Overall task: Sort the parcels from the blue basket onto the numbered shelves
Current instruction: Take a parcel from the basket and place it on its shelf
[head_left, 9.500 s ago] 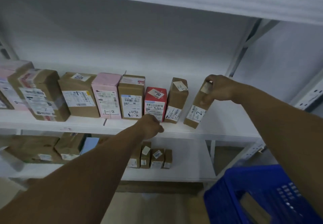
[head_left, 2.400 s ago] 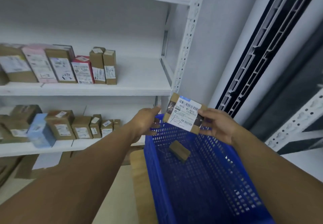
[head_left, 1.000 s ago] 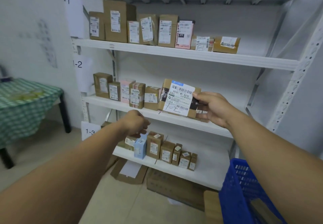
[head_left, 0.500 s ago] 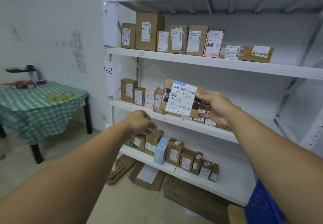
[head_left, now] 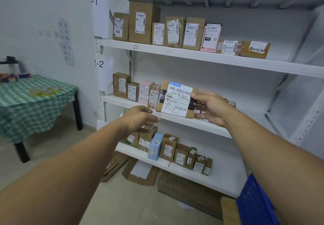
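- White metal shelving (head_left: 192, 53) fills the room's right side, with paper signs reading 1-1 (head_left: 94, 1) and 1-2 (head_left: 99, 63) on its left post and rows of labelled boxes on 3 shelves.
- Right hand (head_left: 212, 108) grips a flat brown parcel (head_left: 176, 99) by its right end. The parcel is in the air in front of the 1-2 shelf (head_left: 115, 101), label outward, "1-2" handwritten on it.
- Left hand (head_left: 138, 119) hovers just below-left of the parcel — fingers loosely curled, holding nothing.
- Blue basket (head_left: 254, 202) shows at bottom right.
- Worktop (head_left: 31, 100) with green checked cloth stands far left.
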